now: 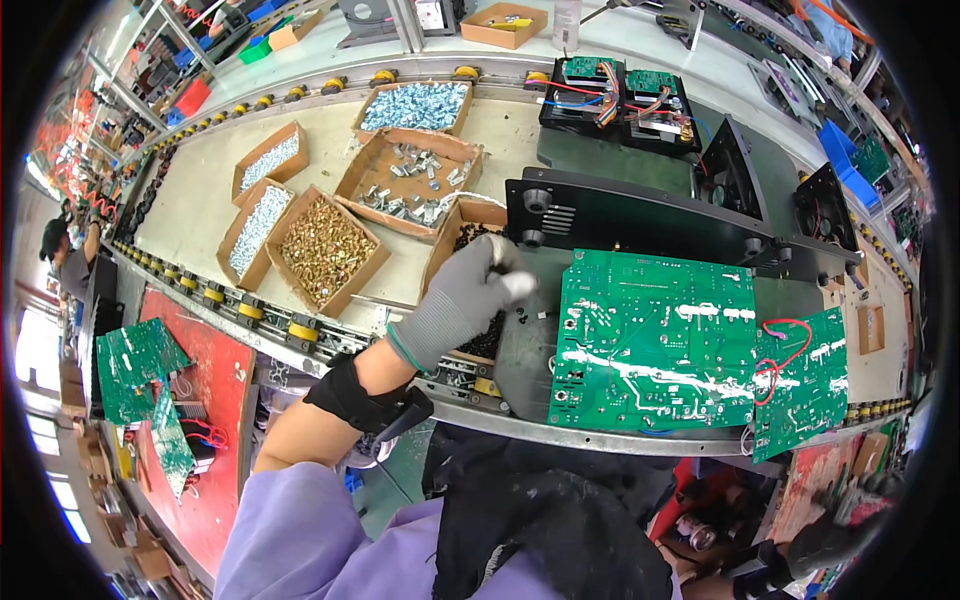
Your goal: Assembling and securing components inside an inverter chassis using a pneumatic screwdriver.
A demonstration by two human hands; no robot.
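My left hand, in a grey glove with pale fingertips, hovers over a cardboard box of small black screws. Its fingertips are pinched together on screws from that box. A few loose black screws lie on the grey metal chassis just below the fingertips. To the right, a large green circuit board lies solder side up on the chassis, and a smaller green board with a red wire sits beside it. My right hand, in a dark glove, is low at the right rim, blurred; its grip is unclear.
Open cardboard boxes hold brass screws, silver screws and metal clips. A black panel with knobs stands behind the boards. More green boards lie on a red bench at left. Another person works at far left.
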